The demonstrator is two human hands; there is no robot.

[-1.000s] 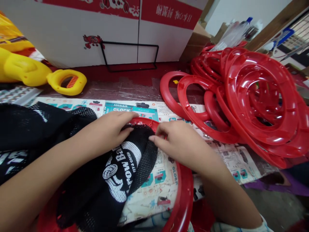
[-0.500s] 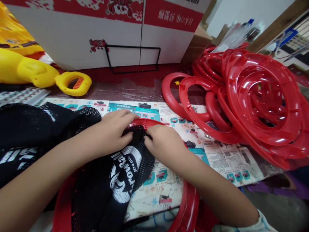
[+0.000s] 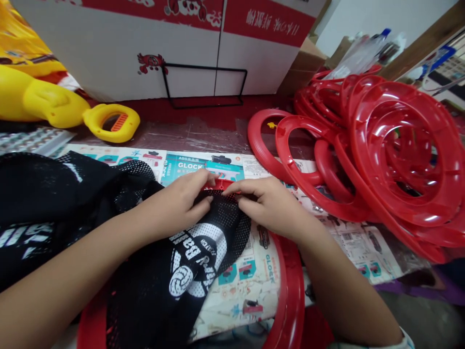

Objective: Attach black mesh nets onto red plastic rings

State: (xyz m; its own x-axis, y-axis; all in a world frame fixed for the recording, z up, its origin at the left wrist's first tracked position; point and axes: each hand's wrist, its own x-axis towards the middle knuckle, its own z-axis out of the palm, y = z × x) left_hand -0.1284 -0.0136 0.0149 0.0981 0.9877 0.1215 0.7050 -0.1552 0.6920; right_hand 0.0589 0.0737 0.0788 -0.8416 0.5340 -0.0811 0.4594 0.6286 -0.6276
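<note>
A black mesh cloth (image 3: pixel 170 286) with white lettering and a ball print drapes across a red plastic ring (image 3: pixel 290 291) close to me. My left hand (image 3: pixel 181 198) pinches the cloth's far edge against the ring's far rim, thumb toward me and fingers over the rim. Just to its right, my right hand (image 3: pixel 269 206) grips the same edge between thumb and bent forefinger. A short strip of red rim with a small peg shows between the hands. The exact fingertip contact is partly hidden. More black mesh cloth (image 3: pixel 47 203) lies bunched on the left.
Several red rings (image 3: pixel 403 150) are heaped on the right. Behind stand a white-and-red carton (image 3: pixel 181 43) and a black wire frame (image 3: pixel 207 104). A yellow plastic handle (image 3: pixel 112 123) lies back left. Printed card sheets (image 3: pixel 254 167) cover the table.
The cloth's edge is spread wider along the rim, its print shifted right. My right hand has moved right, its fingers straighter. The view has shifted slightly.
</note>
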